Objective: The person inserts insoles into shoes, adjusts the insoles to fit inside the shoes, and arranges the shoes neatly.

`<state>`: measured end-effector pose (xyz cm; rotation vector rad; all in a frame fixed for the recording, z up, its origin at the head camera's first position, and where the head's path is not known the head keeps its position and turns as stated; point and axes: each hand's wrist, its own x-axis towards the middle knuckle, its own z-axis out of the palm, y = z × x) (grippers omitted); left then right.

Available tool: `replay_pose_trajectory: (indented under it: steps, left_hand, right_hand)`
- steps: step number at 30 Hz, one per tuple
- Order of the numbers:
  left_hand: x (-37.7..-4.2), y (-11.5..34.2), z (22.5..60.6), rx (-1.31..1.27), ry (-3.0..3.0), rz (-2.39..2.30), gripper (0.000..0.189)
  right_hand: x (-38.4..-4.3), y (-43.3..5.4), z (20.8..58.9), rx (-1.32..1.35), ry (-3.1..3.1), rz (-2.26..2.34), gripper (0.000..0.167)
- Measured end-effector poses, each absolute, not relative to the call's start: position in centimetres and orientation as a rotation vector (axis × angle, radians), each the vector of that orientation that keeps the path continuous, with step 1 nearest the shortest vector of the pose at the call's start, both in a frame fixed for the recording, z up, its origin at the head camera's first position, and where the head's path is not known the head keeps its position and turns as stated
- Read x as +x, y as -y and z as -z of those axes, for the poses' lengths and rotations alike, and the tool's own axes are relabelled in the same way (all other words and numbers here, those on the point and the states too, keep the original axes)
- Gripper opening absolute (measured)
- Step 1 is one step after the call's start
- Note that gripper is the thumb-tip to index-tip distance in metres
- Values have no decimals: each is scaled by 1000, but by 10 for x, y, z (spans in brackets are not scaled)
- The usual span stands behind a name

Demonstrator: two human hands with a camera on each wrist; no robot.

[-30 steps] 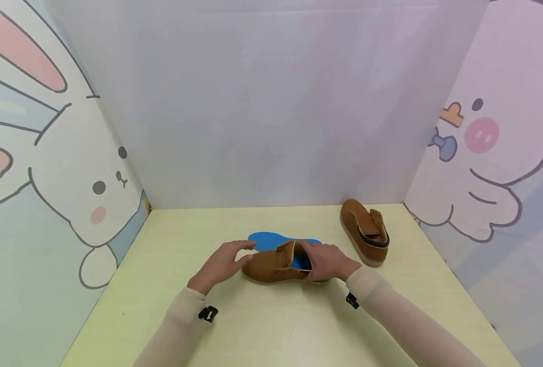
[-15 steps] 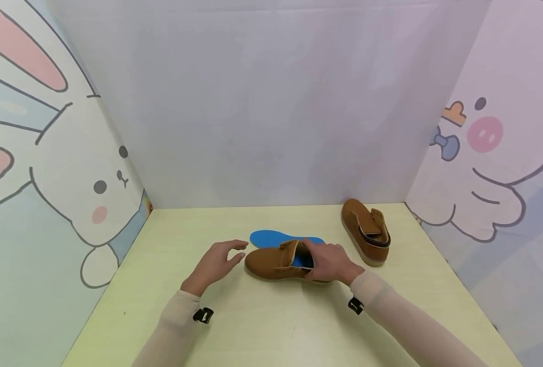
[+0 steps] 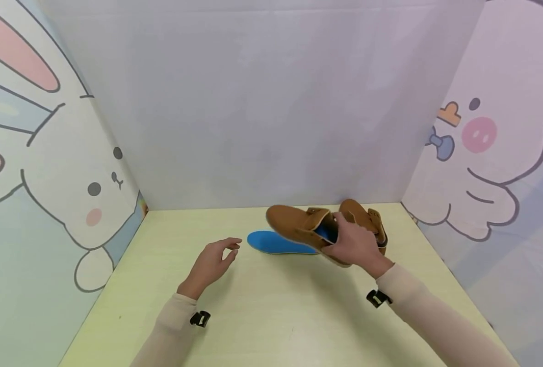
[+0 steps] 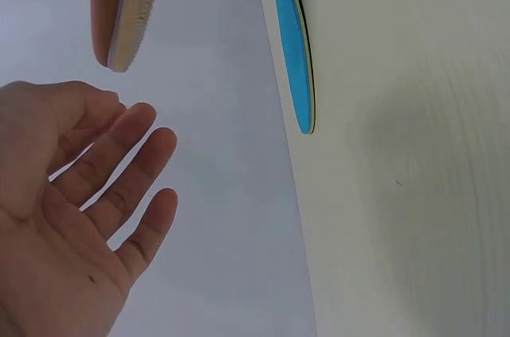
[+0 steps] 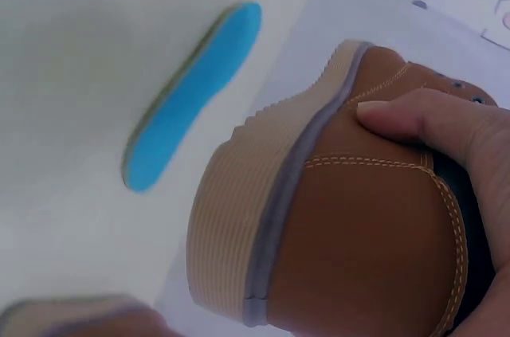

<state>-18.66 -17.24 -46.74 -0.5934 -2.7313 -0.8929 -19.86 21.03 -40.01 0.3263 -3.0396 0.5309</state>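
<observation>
My right hand (image 3: 356, 242) grips a brown shoe (image 3: 291, 221) by its heel end and lifts it above the table, toe pointing left. Blue lining shows inside the shoe's opening. In the right wrist view the thumb presses the side of the shoe (image 5: 366, 233), whose ribbed pale sole faces the table. A blue insole (image 3: 278, 243) lies on the table below and behind the held shoe, which covers its right end in the head view. My left hand (image 3: 210, 265) hovers left of the insole, fingers loosely bent, holding nothing. The left wrist view shows its palm and spread fingers (image 4: 131, 186).
The second brown shoe (image 3: 379, 224) stands at the back right of the pale table (image 3: 262, 316), partly hidden by the held shoe and my right hand. A grey backdrop (image 3: 253, 112) closes off the back, with cartoon-printed side walls (image 3: 505, 168) left and right.
My right hand has raised the shoe off the table and carried it right and back, uncovering more of the insole. My left hand has drawn away to the left.
</observation>
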Motion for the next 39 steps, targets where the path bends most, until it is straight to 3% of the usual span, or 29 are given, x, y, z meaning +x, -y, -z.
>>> replay_pose_trajectory:
  steps: [14, 19, 39]
  left_hand:
    - [-181, 168, 473, -579, 2775, 888, 26]
    - [-180, 166, 473, -592, 2773, 875, 25]
    - [-183, 168, 476, -593, 2762, 856, 22]
  right_hand:
    - [-223, -301, 352, -61, 3011, -589, 106]
    - [-230, -331, 351, -169, 2975, -583, 100]
    - [-252, -397, 409, -571, 2985, -653, 99]
